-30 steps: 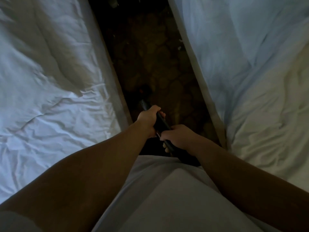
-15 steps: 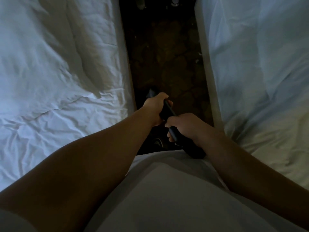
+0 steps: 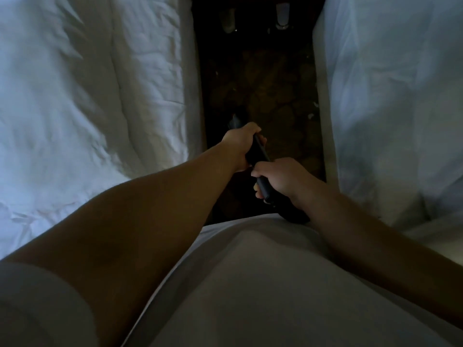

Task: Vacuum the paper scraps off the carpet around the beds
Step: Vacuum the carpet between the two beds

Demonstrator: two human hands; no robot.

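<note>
Both hands grip the black vacuum handle (image 3: 260, 156) over the dark carpet (image 3: 263, 78) strip between two white beds: left hand (image 3: 241, 145) further forward, right hand (image 3: 280, 177) behind it. Pale paper scraps (image 3: 310, 115) lie near the right bed (image 3: 390, 96). The vacuum head is probably lost in shadow.

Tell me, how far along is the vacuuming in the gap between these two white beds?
Done: hard to judge; the dark patterned carpet is dim, and no stretch reads as plainly cleaned. In hand: the left hand and right hand both grip the black vacuum wand, pointing forward into the gap. Left: small pale paper scraps lie by the right-hand white bed, so the job is unfinished.
</note>
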